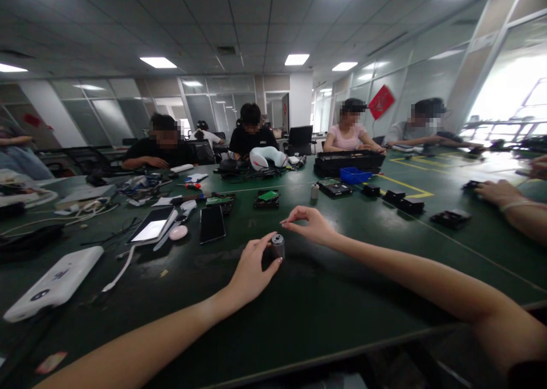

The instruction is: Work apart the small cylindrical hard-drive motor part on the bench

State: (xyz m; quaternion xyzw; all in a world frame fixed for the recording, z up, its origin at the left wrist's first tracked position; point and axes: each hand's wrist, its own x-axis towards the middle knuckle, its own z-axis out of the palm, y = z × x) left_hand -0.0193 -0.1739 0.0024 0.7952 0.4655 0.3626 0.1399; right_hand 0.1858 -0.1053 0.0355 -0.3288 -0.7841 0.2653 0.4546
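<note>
A small grey metal cylinder (278, 248) stands upright on the green table (342, 303), with dark holes in its top. My left hand (251, 265) grips it from the left, fingers behind and thumb at its front. Just above and to the right of the cylinder is my right hand (311, 225), its thumb and index fingertip pinched together; anything between them is too small to make out. Behind my right hand a pale small cylinder (315, 191) stands on the table.
A black phone (212, 225), a lit-screen device (152, 226) and a white power bank (54, 281) lie to the left. Drives (335, 187) and a blue tray (355, 176) are farther back. A co-worker's hand (498, 195) is at the right; several people sit opposite.
</note>
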